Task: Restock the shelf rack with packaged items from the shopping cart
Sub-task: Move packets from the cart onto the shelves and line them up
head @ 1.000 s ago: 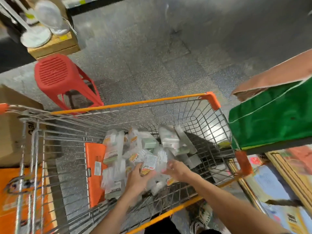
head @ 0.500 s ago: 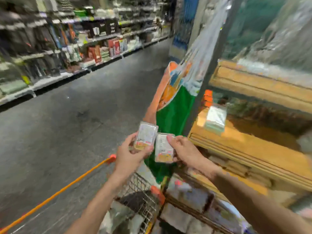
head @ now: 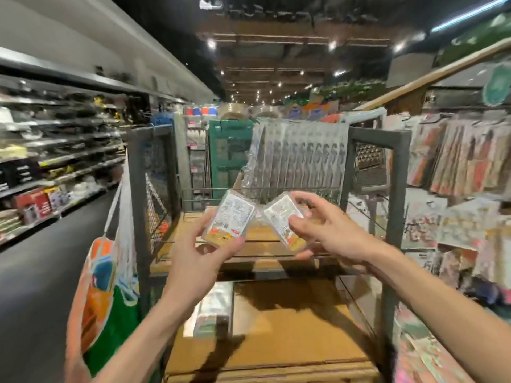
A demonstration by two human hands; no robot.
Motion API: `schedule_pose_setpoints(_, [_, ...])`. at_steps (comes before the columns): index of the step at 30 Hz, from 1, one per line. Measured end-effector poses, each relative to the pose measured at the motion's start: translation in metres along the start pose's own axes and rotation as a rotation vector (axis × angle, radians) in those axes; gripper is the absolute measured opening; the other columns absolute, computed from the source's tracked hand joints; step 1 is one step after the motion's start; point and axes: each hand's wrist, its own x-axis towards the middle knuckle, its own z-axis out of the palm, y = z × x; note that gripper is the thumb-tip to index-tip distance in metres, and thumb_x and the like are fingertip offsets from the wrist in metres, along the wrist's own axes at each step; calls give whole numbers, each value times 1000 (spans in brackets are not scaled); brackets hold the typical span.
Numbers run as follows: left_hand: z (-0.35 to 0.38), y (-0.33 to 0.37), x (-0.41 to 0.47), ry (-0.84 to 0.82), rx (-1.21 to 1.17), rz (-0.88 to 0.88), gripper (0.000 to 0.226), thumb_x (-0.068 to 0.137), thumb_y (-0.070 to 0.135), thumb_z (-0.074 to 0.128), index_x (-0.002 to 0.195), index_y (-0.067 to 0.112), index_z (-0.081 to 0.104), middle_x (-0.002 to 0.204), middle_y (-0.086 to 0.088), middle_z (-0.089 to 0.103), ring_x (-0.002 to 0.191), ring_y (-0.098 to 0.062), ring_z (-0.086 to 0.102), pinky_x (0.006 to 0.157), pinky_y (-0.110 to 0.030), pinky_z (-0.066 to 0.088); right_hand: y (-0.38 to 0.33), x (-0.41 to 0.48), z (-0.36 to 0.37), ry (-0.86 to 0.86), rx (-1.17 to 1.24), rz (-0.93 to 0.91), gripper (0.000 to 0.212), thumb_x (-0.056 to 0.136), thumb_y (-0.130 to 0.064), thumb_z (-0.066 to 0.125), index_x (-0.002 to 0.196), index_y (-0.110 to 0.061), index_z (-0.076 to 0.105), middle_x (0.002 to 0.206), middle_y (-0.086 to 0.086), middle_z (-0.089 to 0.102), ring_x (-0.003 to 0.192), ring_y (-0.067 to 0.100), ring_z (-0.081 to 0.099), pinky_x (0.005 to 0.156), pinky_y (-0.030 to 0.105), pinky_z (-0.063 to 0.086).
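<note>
Now both hands are up in front of the shelf rack (head: 398, 194), each with one small clear packet.

- Left hand (head: 199, 252), 7 o'clock of centre: thumb and fingers curled round the lower edge of the left packet (head: 232, 218), printed label facing the camera, top tilted toward 1 o'clock.
- Right hand (head: 329, 233), 4 o'clock of centre: fingers over the top and thumb under, pinching the right packet (head: 283, 219), top tilted toward 11 o'clock.
- The packets' upper corners sit just beside each other; I cannot tell whether they touch. Both are held above the front of the upper wooden shelf (head: 265, 246), not set down.
- Rack rear, 12 o'clock: a row of clear hanging packages (head: 298, 156), blurred.
- Lower shelf (head: 290, 322), 6 o'clock: a small stack of packaged goods (head: 213, 310) at its left side.
- Rack's left post, 8 o'clock: a hanging orange-and-green tote bag (head: 105, 294).
- Across the aisle, 9 o'clock: store shelving (head: 55, 150), contents blurred.
</note>
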Motion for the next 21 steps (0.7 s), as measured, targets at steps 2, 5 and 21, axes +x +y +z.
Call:
schedule_pose_setpoints(2, [14,6,25,-30,23,5,72,73,17,81,136,28,50,110,3,69,85,-5,69,71,-17,54,-11,21,-36,114,-185,-25,58,65,-41,79,110,-27,45,101,14,54,75,28,67,64,43,59])
schedule_pose_setpoints(5, [39,11,62,-32,41,-12,77,73,11,81,137,25,42,104,-5,67,69,-2,65,59,-14,50,-25,60,-94,263,-634,-91,50,65,-40,85,94,-18,50,86,0,56,68,15,54,55,27,46])
schedule_pose_setpoints(21, [94,1,124,-288,130,-213,43,78,-2,74,114,18,61,90,-17,72,51,-4,60,46,-15,43,38,195,-141,-210,-1146,350,53,79,-16,78,125,-11,54,109,7,61,93,23,57,78,32,51])
